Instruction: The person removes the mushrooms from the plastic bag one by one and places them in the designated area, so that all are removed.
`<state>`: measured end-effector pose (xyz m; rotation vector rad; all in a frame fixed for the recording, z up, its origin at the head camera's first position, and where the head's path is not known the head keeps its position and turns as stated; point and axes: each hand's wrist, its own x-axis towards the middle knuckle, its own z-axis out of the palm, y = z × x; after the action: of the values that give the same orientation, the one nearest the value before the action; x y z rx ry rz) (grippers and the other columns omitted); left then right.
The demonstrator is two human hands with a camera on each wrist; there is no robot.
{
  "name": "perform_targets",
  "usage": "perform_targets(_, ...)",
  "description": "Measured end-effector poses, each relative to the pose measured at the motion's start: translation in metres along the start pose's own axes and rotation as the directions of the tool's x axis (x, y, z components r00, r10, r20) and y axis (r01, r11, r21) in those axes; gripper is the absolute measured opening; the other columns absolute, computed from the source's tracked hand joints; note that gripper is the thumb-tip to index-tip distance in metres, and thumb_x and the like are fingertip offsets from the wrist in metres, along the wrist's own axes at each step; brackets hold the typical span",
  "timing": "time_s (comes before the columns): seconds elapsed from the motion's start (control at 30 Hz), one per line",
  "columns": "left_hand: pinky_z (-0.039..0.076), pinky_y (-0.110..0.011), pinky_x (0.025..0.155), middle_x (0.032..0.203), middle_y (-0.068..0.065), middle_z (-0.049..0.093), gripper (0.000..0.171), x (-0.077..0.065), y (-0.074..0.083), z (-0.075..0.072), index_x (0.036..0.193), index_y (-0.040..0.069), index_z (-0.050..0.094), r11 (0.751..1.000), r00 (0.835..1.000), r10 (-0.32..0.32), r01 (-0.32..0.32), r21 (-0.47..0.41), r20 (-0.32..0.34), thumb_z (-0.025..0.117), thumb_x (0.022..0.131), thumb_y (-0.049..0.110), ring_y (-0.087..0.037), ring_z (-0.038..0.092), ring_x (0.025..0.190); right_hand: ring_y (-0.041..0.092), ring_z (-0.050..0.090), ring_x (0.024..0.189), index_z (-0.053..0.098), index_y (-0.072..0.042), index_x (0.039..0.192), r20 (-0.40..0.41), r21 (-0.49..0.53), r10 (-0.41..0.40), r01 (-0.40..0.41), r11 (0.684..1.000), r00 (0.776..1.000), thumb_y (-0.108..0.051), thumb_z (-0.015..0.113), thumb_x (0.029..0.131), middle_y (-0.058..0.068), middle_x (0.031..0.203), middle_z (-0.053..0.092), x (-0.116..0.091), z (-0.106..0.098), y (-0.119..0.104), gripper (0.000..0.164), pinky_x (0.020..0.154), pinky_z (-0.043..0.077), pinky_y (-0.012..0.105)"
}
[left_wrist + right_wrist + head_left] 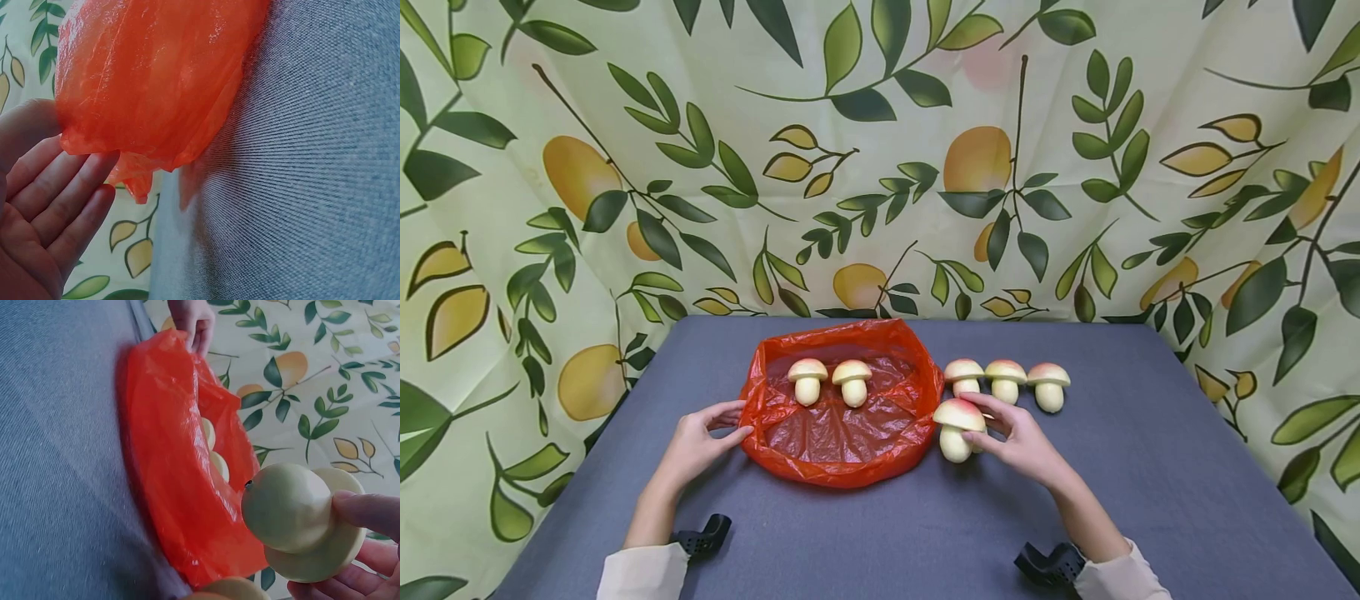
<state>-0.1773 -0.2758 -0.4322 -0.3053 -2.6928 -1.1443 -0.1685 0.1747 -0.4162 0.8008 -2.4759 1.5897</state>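
A red plastic bag [842, 475] lies with its mouth spread wide, and a mushroom [808, 382] and another mushroom [852, 383] rest inside, pale with pink-tinged caps. My left hand [703, 437] pinches the bag's left rim between thumb and fingers; the left wrist view shows the red film [156, 81] at those fingertips. With thumb and fingers around its cap, my right hand [1018, 442] holds a toy-like mushroom [955, 429] just beside the bag's right rim. The right wrist view shows the round stem end of this mushroom [284, 506] turned to the camera.
Right of the bag, a mushroom [963, 375], a second mushroom [1006, 380] and a third mushroom [1048, 386] stand in a row on the grey-blue tabletop [850, 542]. Another mushroom [234, 589] shows at the bottom of the right wrist view. A leaf-and-fruit patterned cloth [880, 208] hangs around the table.
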Motion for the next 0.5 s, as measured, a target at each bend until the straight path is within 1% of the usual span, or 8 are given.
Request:
perform_targets(0.17,0.059,-0.032,0.079,0.096,-0.016,0.074,0.036,0.000,0.000,0.000,0.114,-0.003,0.067,1.000,1.000,-0.009,0.009,0.003,0.001,0.075,0.081,0.009,0.012,0.059,0.083,-0.018,0.053,0.107,0.055,0.009,0.127,-0.019,-0.006,0.005,-0.005,1.000,1.000,-0.001,0.069,0.085,0.031,0.124,0.060,-0.008,-0.007,0.002,0.046,0.089,0.047,0.003)
perform_targets(0.37,0.059,-0.032,0.080,0.097,-0.016,0.074,0.037,-0.001,0.000,0.000,0.115,-0.002,0.066,1.000,1.000,-0.021,0.021,0.004,0.006,0.075,0.082,0.010,0.011,0.059,0.084,-0.018,0.053,0.107,0.054,0.005,0.130,-0.038,-0.015,0.050,-0.051,0.999,0.998,-0.003,0.069,0.086,0.028,0.126,0.060,-0.017,-0.018,0.004,0.047,0.090,0.047,0.003)
perform_targets(0.4,0.059,-0.032,0.080,0.097,-0.015,0.074,0.037,-0.001,0.000,0.000,0.116,-0.002,0.066,1.000,1.000,-0.019,0.019,0.004,0.007,0.075,0.082,0.011,0.011,0.060,0.084,-0.017,0.053,0.107,0.054,0.004,0.130,-0.043,-0.018,0.056,-0.057,0.998,0.997,-0.004,0.069,0.086,0.026,0.125,0.061,-0.019,-0.020,0.005,0.047,0.089,0.047,0.004)
perform_targets(0.43,0.059,-0.033,0.080,0.097,-0.015,0.074,0.037,0.000,0.000,0.000,0.116,-0.002,0.066,1.000,1.000,-0.017,0.017,0.005,0.009,0.075,0.082,0.011,0.010,0.060,0.084,-0.017,0.053,0.107,0.054,0.004,0.130,-0.051,-0.023,0.060,-0.061,0.998,0.997,-0.004,0.069,0.086,0.021,0.125,0.062,-0.020,-0.021,0.005,0.047,0.089,0.047,0.004)
perform_targets(0.5,0.059,-0.033,0.080,0.097,-0.015,0.074,0.037,0.000,0.000,0.000,0.116,-0.001,0.066,1.000,1.000,-0.014,0.014,0.004,0.011,0.075,0.082,0.012,0.009,0.061,0.084,-0.017,0.053,0.107,0.054,0.004,0.131,-0.065,-0.023,0.064,-0.066,0.998,0.996,-0.003,0.069,0.086,0.005,0.124,0.064,-0.023,-0.025,0.006,0.047,0.089,0.047,0.004)
